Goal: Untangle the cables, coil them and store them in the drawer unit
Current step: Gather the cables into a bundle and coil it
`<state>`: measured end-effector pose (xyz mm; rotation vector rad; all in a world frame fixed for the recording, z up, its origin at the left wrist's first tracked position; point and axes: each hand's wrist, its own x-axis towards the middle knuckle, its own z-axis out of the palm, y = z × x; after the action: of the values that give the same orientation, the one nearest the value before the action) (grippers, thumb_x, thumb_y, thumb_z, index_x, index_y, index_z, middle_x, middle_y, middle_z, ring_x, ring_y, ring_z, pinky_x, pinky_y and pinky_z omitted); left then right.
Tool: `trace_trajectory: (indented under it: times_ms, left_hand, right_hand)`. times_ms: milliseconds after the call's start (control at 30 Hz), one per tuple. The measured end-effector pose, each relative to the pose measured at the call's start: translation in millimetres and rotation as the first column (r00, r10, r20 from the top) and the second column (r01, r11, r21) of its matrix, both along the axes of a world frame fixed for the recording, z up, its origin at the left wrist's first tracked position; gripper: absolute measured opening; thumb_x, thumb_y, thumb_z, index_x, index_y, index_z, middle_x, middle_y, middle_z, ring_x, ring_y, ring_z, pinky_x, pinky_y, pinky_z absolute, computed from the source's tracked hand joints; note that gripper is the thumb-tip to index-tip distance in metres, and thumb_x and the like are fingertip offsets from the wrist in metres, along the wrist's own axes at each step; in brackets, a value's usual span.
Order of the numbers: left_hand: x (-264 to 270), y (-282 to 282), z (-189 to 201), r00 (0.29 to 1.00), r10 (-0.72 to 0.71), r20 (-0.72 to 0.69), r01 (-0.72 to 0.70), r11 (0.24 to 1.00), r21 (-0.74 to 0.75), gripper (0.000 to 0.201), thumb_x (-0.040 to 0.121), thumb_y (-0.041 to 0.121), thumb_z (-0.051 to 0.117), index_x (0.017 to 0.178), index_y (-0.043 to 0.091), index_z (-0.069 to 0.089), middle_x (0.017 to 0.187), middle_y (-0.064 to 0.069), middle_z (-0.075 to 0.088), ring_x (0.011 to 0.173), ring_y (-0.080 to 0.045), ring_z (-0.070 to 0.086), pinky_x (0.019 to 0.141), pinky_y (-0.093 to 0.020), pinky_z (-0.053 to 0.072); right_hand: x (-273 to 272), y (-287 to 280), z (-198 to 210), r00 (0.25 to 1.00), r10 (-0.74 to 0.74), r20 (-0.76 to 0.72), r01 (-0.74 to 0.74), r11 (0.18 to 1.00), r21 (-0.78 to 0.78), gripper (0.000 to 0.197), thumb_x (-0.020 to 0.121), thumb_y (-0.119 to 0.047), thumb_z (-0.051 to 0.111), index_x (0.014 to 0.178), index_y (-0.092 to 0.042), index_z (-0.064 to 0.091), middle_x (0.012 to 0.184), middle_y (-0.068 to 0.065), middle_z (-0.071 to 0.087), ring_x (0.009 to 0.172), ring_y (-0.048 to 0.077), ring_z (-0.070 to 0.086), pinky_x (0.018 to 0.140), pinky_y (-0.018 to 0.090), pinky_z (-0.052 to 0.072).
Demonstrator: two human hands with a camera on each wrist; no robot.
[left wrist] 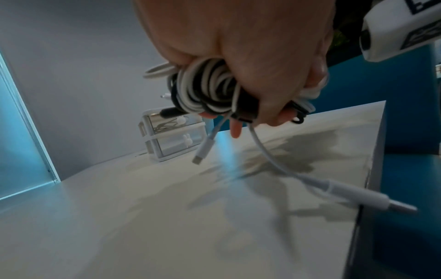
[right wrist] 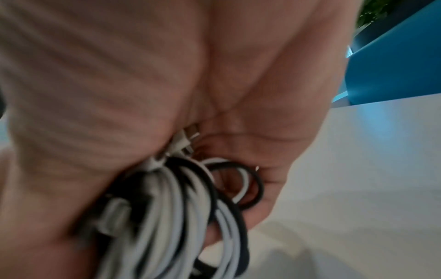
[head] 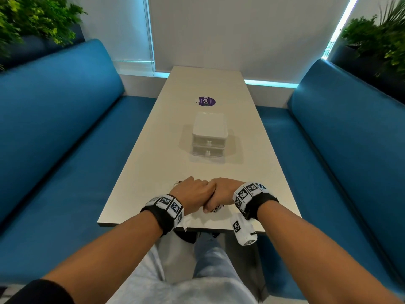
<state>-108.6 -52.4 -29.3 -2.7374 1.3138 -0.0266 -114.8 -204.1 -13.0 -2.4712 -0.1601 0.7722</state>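
Head view puts my left hand [head: 195, 194] and right hand [head: 221, 194] pressed together low in the frame, over the near end of the long white tabletop [head: 153, 172]. Both are clenched round one tangled bundle of white and black cables [left wrist: 210, 90]; two white plug ends dangle below it in the left wrist view. At frame centre stands the small translucent white two-drawer unit [head: 209, 134], both drawers closed.

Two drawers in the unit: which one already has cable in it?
The upper drawer: thin cable shows through its clear front. The lower drawer looks empty.
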Motion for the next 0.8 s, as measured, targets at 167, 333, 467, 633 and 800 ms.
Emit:
trace_trajectory:
  times_ms: [167, 333, 467, 633, 800]
  left_hand:
    - [2.1, -3.8, 1.8, 0.99, 0.128, -0.06, -0.132, 0.989, -0.061, 0.027, 0.088, 0.014, 0.061, 0.112, 0.01, 0.051, 0.103, -0.009, 0.056, 0.077, -0.026, 0.057, 0.064, -0.032, 0.034]
    - [10.8, -6.2, 16.2, 0.967, 0.252, -0.043, -0.248, 0.965, 0.085, 0.007, 0.081, 0.019, 0.057, 0.081, 0.022, 0.063, 0.07, 0.004, 0.052, 0.068, -0.02, 0.053, 0.082, -0.034, 0.038]
    - [18.4, -2.5, 24.0, 0.917, 0.339, -0.21, -0.326, 0.94, 0.098, 0.014, 0.072, 0.027, 0.065, 0.085, 0.024, 0.063, 0.068, 0.005, 0.061, 0.06, -0.015, 0.058, 0.064, -0.027, 0.044]
    - [18.1, 2.5, 18.1, 0.9, 0.333, -0.281, -0.326, 0.943, 0.072, 0.02, 0.08, 0.022, 0.061, 0.099, 0.024, 0.064, 0.08, 0.003, 0.065, 0.067, -0.018, 0.062, 0.063, -0.03, 0.053]
    - [14.4, 12.2, 12.8, 0.968, 0.214, -0.131, -0.191, 0.967, 0.169, 0.024, 0.09, 0.022, 0.056, 0.114, 0.021, 0.057, 0.09, -0.003, 0.064, 0.068, -0.022, 0.054, 0.063, -0.032, 0.044]
  right_hand:
    - [-1.6, 1.7, -3.6, 0.993, 0.019, 0.119, 0.01, 0.971, -0.237, 0.025, 0.064, -0.033, 0.08, 0.078, -0.018, 0.066, 0.071, -0.001, 0.069, 0.065, 0.019, 0.065, 0.061, 0.03, 0.053]
    - [2.8, 0.9, -2.0, 0.94, 0.124, 0.317, -0.01, 0.94, -0.341, 0.024, 0.062, -0.042, 0.073, 0.079, -0.028, 0.063, 0.066, -0.006, 0.062, 0.061, 0.019, 0.061, 0.055, 0.027, 0.048]
    - [-2.5, -1.3, 0.2, 0.852, 0.263, 0.453, -0.048, 0.9, -0.433, 0.02, 0.071, -0.039, 0.069, 0.087, -0.029, 0.062, 0.068, -0.007, 0.058, 0.063, 0.019, 0.054, 0.059, 0.026, 0.033]
    - [-4.7, 2.5, -8.6, 0.823, 0.285, 0.492, -0.028, 0.885, -0.465, 0.027, 0.076, -0.04, 0.066, 0.099, -0.026, 0.062, 0.088, 0.0, 0.064, 0.084, 0.023, 0.057, 0.069, 0.032, 0.041]
    - [-4.6, 3.1, -12.1, 0.92, 0.261, 0.292, -0.143, 0.917, -0.372, 0.073, 0.062, -0.078, 0.065, 0.112, -0.025, 0.059, 0.096, -0.001, 0.059, 0.09, 0.019, 0.053, 0.079, 0.037, 0.049]
